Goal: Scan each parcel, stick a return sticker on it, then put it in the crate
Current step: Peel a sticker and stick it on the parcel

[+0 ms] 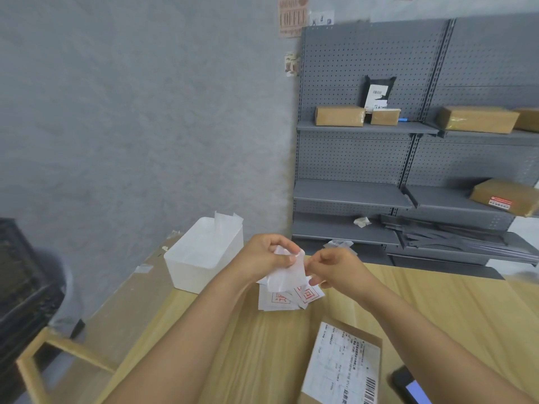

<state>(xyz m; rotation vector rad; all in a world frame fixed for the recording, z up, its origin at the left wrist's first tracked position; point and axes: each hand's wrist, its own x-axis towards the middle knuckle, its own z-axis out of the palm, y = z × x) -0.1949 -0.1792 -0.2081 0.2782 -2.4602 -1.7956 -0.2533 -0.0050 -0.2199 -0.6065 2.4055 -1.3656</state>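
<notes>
My left hand (267,255) pinches a translucent white sticker sheet (287,272) held above the wooden table (437,301). My right hand (332,265) pinches the sheet's right edge. Under the hands lies a small pile of white return stickers (291,298) with red print. A brown parcel (341,365) with a white shipping label and barcode lies flat on the table near me. A dark handheld device with a lit blue screen (411,387) sits at the parcel's right.
A white plastic bin (204,258) with paper scraps stands at the table's far left corner. Grey pegboard shelving (408,158) at the back right carries several brown boxes and a black mailer. A black crate-like object (26,287) stands at the left.
</notes>
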